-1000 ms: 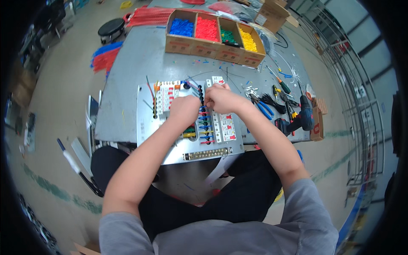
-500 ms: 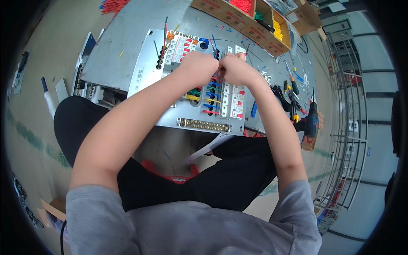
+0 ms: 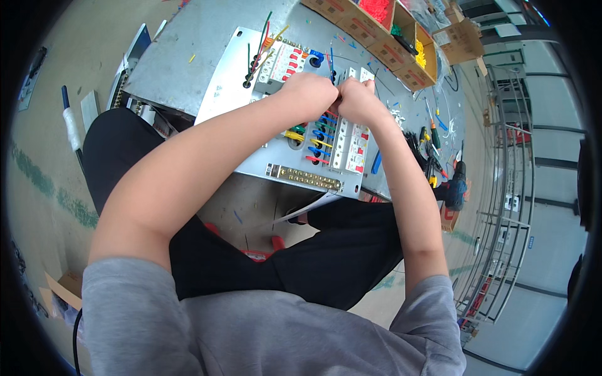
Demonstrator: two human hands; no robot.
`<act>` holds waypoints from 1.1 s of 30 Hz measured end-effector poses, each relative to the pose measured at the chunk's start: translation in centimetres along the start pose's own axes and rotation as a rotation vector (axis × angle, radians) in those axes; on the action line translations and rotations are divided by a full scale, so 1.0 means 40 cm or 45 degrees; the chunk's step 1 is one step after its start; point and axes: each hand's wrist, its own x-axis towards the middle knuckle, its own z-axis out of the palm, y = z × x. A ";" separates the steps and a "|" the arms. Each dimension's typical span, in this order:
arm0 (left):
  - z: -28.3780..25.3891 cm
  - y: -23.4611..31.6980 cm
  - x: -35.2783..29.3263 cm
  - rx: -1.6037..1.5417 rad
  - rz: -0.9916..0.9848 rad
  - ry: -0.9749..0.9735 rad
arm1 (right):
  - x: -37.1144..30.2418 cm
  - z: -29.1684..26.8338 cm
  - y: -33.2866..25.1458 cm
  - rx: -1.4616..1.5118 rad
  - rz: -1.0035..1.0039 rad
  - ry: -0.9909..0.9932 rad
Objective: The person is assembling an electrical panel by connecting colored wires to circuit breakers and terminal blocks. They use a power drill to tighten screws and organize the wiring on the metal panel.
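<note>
A grey metal mounting panel [image 3: 219, 100] lies tilted across the table's near edge. My left hand [image 3: 311, 95] and my right hand [image 3: 359, 102] meet over its upper middle, both with fingers closed. What they pinch is hidden between them; a thin blue wire [image 3: 332, 62] rises just beyond. Beside my right hand runs a row of white circuit breakers [image 3: 356, 150]. Short coloured wires [image 3: 321, 143] come out of holes left of that row. Another breaker block [image 3: 290, 64] with red switches sits beyond my left hand. A brass terminal bar [image 3: 305, 177] is fixed along the panel's near edge.
Cardboard boxes [image 3: 407, 74] of red, green and yellow small parts stand at the table's far side. Screwdrivers [image 3: 434, 133], black cable and a cordless drill [image 3: 456, 186] lie to the right. A metal rack [image 3: 501, 207] stands farther right.
The whole view has shifted a little, with the panel now slightly farther right. My hands stay pressed together over the same part of the panel.
</note>
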 end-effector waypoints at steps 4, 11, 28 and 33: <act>-0.019 -0.005 -0.003 0.036 -0.019 -0.093 | -0.001 -0.024 -0.002 0.076 -0.017 -0.090; -0.020 0.012 -0.008 -0.002 0.016 -0.100 | -0.102 -0.024 0.069 0.905 -0.052 0.203; 0.043 -0.012 0.063 -0.258 -0.190 -0.063 | -0.485 0.078 -0.013 0.934 0.033 0.428; 0.032 0.011 0.062 -0.270 -0.267 -0.106 | -0.584 0.084 0.080 0.948 0.185 0.605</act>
